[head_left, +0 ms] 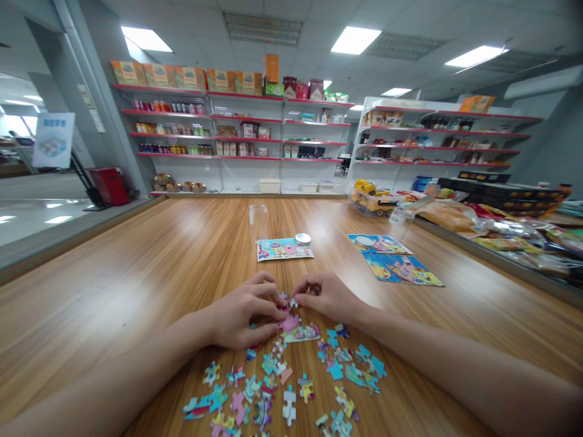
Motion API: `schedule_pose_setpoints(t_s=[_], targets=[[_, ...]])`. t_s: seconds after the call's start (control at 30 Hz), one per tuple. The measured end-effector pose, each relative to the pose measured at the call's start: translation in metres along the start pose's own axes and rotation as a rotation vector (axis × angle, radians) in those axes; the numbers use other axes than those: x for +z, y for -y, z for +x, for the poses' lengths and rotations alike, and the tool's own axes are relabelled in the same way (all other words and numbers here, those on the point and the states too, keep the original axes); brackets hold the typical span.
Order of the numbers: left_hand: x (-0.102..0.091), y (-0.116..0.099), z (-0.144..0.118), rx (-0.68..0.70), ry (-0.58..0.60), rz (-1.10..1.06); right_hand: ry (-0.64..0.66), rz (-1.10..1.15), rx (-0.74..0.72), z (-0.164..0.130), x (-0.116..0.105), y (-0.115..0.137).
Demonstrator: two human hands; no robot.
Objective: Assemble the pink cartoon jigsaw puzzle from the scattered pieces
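My left hand (246, 312) and my right hand (325, 294) meet over a small joined patch of jigsaw pieces (300, 331) on the wooden table (136, 285). Each hand pinches a small puzzle piece (288, 300) where the fingertips touch, at the patch's far edge. Several loose colourful pieces (277, 388) lie scattered near me, in front of my forearms. Beyond the hands lies a cartoon reference card (283, 249) with a round lid (303, 239) on its corner, and an empty clear jar (258, 223) stands behind it.
Two more cartoon puzzle pictures (394, 260) lie to the right. A box of yellow toy trucks (373, 200) and packaged goods (496, 224) line the right edge. Shop shelves (237, 136) with boxes and bottles fill the back wall.
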State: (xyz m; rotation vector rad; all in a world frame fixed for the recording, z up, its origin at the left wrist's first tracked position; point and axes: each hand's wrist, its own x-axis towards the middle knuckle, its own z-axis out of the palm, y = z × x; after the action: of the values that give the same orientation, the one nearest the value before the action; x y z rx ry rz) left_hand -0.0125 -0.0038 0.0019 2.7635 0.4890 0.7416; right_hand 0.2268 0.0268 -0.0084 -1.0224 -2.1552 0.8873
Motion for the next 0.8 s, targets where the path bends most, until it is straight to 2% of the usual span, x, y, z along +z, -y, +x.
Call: schedule_pose_setpoints(t_s=[0.47,0.8], targets=[[0.0006,0.0006,-0.0005,-0.006,0.004,-0.012,0.052,0.05,-0.021,-0.0012,-0.0007,0.0025],[0.0016,0.0017,0.0002,0.011,-0.016,-0.016,0.082,0.037,-0.14,-0.0029,-0.0037,0.0068]])
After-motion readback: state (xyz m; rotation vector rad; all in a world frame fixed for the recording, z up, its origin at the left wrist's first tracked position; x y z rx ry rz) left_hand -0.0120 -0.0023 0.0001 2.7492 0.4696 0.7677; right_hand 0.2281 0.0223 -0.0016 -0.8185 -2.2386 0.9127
